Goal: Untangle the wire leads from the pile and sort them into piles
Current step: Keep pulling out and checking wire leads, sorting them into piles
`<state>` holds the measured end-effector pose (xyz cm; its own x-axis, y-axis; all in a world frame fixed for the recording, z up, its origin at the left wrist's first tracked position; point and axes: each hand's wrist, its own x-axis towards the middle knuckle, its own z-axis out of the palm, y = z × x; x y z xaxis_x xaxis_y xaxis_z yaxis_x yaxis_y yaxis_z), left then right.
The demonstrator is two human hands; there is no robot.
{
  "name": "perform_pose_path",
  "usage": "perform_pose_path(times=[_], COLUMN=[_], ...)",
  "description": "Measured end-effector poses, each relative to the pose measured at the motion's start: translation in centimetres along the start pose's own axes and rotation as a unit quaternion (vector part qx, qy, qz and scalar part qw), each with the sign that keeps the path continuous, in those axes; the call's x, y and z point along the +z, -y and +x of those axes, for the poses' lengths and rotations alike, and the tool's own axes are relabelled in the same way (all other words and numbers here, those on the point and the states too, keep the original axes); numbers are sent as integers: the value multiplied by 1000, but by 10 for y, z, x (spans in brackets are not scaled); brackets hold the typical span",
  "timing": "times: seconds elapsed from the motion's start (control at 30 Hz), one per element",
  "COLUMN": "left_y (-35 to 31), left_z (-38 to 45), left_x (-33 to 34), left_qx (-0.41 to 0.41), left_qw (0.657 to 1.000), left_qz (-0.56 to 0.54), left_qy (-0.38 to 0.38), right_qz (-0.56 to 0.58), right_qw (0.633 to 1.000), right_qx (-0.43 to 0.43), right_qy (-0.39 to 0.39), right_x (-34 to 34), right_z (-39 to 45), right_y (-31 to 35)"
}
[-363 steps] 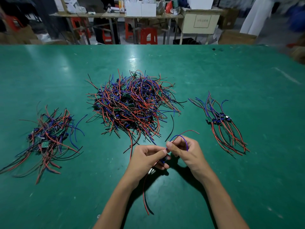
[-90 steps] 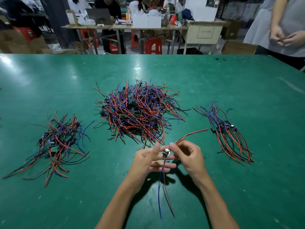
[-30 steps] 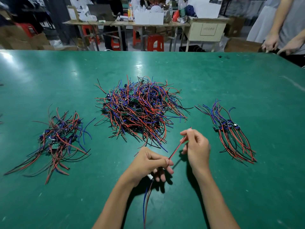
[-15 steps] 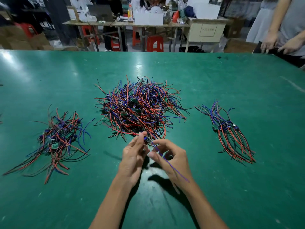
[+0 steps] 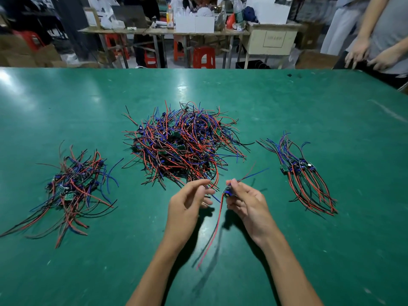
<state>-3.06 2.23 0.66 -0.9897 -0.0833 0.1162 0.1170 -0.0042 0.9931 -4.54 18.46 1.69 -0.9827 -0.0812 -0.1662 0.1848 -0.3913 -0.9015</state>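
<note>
Green bench is showing pale glare patches toward its far edge. Big tangled pile mid-bench is mixing red, blue and black leads with small green boards. Left-edge pile: same red, blue, black, green bits. Right pile: blue leads far side, red and black near side. Held lead is trailing red, blue module on top. Red stools are showing behind.

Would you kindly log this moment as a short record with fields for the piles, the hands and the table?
centre pile: large, tangled
left pile: small, loose
right pile: small, leads lying roughly parallel
right hand: pinches one wire lead, red end dangling
left hand: fingers loosely curled, holds nothing
table: green
</note>
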Motion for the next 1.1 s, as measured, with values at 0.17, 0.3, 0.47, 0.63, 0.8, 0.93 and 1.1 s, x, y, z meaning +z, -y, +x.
perform_pose_path(times=[0.17, 0.3, 0.47, 0.63, 0.8, 0.93, 1.1], left_y=[-6, -3, -5, -6, -3, -2, -3], left_z=[-4, -5, -3, -5, -5, -7, -9], left_x=[3, 6, 5, 6, 10, 11, 9], left_qx=[-104, -124, -158, -155, -151, -123, -130], left_qw=[987, 982, 975, 979, 984, 990, 981], left_qz=[-89, -104, -113, -88, -74, -23, -7], left_qy=[89, 99, 104, 98, 54, 67, 141], right_qz=[-221, -302, -258, -247, -282, -260, -217], right_qw=[968, 941, 958, 963, 952, 958, 961], right_qx=[-109, -153, -126, -105, -120, -108, -85], right_qy=[37, -8, -14, 28, 12, -50, -151], right_x=[-6, -5, 1, 4, 12, 24, 20], right_z=[2, 5, 2, 0, -3, -4, 6], right_y=[-9, -15, -17, -18, -26, -37, -21])
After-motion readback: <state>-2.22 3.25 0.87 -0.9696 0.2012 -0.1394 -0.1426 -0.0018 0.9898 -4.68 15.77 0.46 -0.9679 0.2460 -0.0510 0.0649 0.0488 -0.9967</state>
